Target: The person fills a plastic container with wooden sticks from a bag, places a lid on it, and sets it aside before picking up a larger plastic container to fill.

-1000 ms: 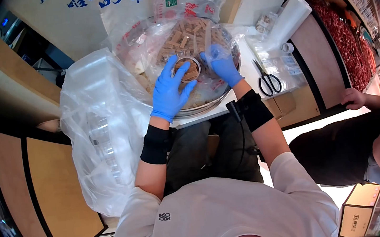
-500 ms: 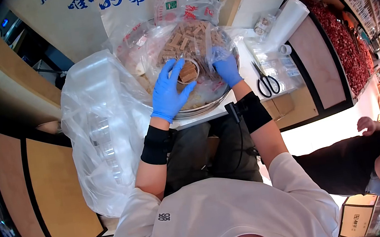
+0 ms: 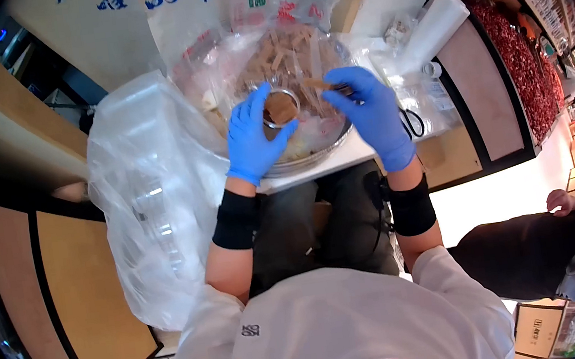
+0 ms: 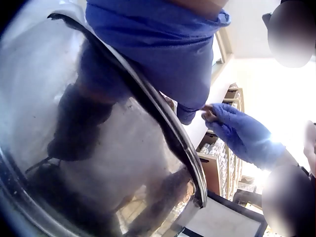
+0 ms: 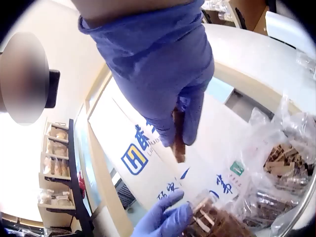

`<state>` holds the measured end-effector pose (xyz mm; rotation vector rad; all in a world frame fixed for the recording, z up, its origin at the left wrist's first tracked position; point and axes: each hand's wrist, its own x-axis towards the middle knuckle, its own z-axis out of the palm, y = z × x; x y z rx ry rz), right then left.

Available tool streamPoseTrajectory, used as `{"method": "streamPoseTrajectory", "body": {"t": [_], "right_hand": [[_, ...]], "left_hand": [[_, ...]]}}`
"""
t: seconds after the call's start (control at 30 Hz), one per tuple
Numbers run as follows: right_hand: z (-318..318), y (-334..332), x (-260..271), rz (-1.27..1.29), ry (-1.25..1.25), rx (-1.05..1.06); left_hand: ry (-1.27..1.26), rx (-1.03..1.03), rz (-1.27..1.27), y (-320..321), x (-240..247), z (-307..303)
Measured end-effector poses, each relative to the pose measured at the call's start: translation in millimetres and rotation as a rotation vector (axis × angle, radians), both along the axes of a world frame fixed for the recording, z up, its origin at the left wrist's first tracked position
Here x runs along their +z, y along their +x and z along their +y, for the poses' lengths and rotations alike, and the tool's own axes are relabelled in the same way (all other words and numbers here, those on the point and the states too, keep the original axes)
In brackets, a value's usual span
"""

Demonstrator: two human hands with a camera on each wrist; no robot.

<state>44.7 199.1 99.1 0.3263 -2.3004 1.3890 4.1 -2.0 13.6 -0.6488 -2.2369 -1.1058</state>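
Note:
My blue-gloved left hand (image 3: 251, 141) grips a clear round jar (image 3: 298, 104) with flat brown pieces inside, over the front of a wide metal basin (image 3: 320, 155). To its right my gloved right hand (image 3: 378, 120) pinches several brown strips (image 5: 178, 136) between thumb and fingers, beside the jar's mouth. A heap of the same brown strips (image 3: 285, 50) lies in plastic bags toward the back of the basin. In the left wrist view the left fingers are mostly hidden behind the glove and the basin's rim (image 4: 170, 118).
Black-handled scissors (image 3: 414, 123) lie right of the basin, partly covered by the right hand. Behind them are clear bags (image 3: 429, 99) and a plastic roll (image 3: 438, 25). A big plastic sack of clear containers (image 3: 152, 197) stands left. Another person (image 3: 529, 249) is at the right.
My right hand has come up out of the strips in the basin, moving right and nearer, and now holds several of them. The left hand stays on the jar. The other person moved slightly.

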Motion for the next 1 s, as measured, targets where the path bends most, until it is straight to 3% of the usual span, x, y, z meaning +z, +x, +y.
{"method": "streamPoseTrajectory", "body": {"t": [0.17, 0.27, 0.53, 0.6, 0.73, 0.93, 1.0], "right_hand": [[-26, -34, -29, 0.040, 0.123, 0.190], [-39, -37, -39, 0.114, 0.138, 0.158], [-35, -26, -34, -0.019, 0.207, 0.275], [-31, -23, -29, -0.125, 0.109, 0.346], [-20, -26, -29, -0.194, 0.124, 0.271], [-31, -40, -47, -0.010, 0.070, 0.119], [-44, -45, -59, 0.187, 0.051, 0.044]], "left_hand": [[-0.035, 0.007, -0.075, 0, 1, 0], [0.039, -0.022, -0.044, -3, -2, 2], [0.013, -0.038, -0.002, -8, -13, -3], [0.043, -0.037, 0.014, -8, -15, -3], [0.102, -0.046, -0.074, -5, -11, -2], [0.192, -0.049, -0.077, -10, -14, -4], [0.256, -0.065, -0.060, -10, -14, -4]]}}
